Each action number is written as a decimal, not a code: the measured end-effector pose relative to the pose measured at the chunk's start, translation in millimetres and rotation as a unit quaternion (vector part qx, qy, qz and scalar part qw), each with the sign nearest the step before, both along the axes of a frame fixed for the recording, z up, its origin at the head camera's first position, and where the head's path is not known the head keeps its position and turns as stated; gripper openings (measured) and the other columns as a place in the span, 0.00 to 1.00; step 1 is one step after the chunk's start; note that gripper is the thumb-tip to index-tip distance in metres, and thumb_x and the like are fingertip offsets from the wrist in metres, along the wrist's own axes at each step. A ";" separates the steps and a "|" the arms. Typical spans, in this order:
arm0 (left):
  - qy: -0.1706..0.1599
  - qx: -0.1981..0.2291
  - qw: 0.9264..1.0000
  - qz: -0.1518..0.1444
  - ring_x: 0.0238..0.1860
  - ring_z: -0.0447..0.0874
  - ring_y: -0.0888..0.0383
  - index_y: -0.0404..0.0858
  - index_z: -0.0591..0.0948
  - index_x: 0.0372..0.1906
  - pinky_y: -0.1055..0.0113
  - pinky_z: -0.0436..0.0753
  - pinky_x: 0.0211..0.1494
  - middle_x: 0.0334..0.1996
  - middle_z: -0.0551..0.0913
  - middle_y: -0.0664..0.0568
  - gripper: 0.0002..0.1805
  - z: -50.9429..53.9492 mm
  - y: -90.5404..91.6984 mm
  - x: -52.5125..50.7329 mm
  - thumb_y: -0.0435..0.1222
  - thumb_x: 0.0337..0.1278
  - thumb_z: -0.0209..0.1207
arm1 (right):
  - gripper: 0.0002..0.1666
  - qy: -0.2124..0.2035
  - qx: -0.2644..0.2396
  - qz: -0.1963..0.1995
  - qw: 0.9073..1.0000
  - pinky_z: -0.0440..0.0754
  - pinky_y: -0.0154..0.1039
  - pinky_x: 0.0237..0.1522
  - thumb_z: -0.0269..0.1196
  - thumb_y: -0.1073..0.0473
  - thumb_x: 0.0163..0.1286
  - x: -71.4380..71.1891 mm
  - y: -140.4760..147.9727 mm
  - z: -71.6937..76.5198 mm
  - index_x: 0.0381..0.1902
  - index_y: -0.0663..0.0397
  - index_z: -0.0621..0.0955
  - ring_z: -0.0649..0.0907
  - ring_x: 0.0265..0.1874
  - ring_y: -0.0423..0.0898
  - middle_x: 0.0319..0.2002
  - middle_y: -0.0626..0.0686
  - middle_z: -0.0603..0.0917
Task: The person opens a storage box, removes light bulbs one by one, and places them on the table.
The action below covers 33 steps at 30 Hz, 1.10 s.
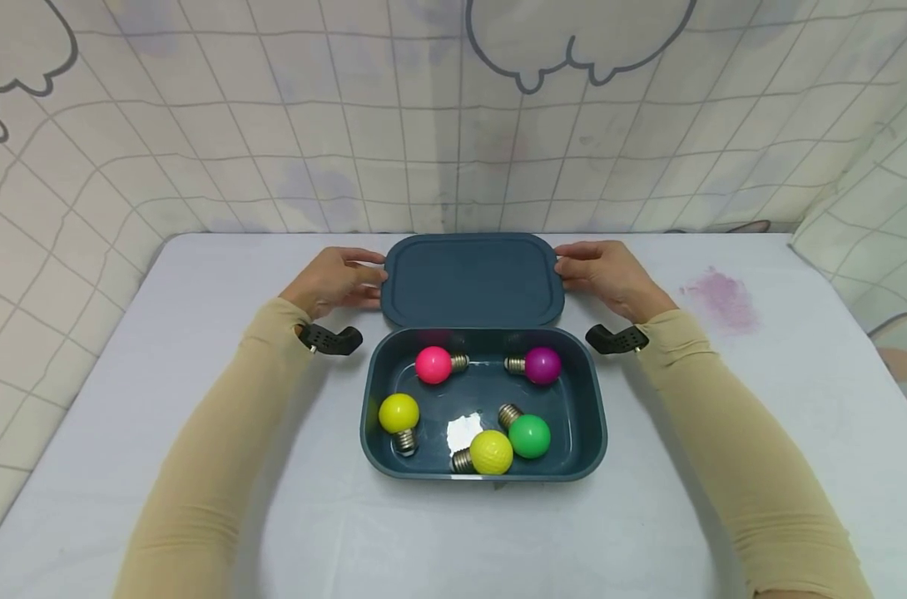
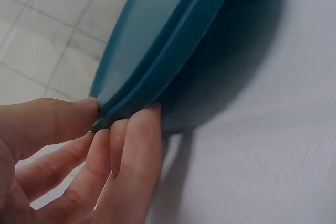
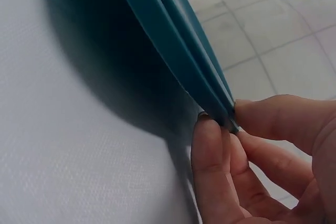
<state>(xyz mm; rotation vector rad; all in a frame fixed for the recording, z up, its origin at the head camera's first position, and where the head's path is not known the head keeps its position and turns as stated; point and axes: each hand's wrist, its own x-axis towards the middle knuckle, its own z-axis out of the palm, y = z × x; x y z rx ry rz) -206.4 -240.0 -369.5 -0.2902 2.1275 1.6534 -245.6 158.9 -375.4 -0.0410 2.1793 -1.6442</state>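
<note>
A dark blue lid (image 1: 473,281) lies behind the open box, gripped at both ends. The left hand (image 1: 339,281) pinches its left end; in the left wrist view the thumb is on top and the fingers of the hand (image 2: 89,156) are beneath the lid's rim (image 2: 173,51). At the right end, the right hand (image 1: 603,273) pinches the edge, and the right wrist view shows the hand (image 3: 268,156) with thumb and fingers on the rim (image 3: 184,51). A shadow lies under the lid, which is tilted in both wrist views.
The dark blue box (image 1: 483,333) holds a pink bulb (image 1: 433,365), a purple bulb (image 1: 542,366), a green bulb (image 1: 530,437) and two yellow bulbs (image 1: 398,413). A pink stain (image 1: 723,299) marks the white table at right. Behind hangs a checked curtain (image 1: 453,150).
</note>
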 end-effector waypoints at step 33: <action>0.096 -0.188 0.978 -0.006 0.53 0.86 0.48 0.36 0.77 0.67 0.62 0.88 0.55 0.59 0.83 0.39 0.26 16.2 13.5 13.5 0.48 0.74 0.54 | 0.32 0.017 0.082 0.066 0.994 0.74 0.53 0.73 0.57 0.52 0.78 9.0 -0.8 24.6 0.74 0.63 0.69 0.78 0.70 0.61 0.73 0.64 0.73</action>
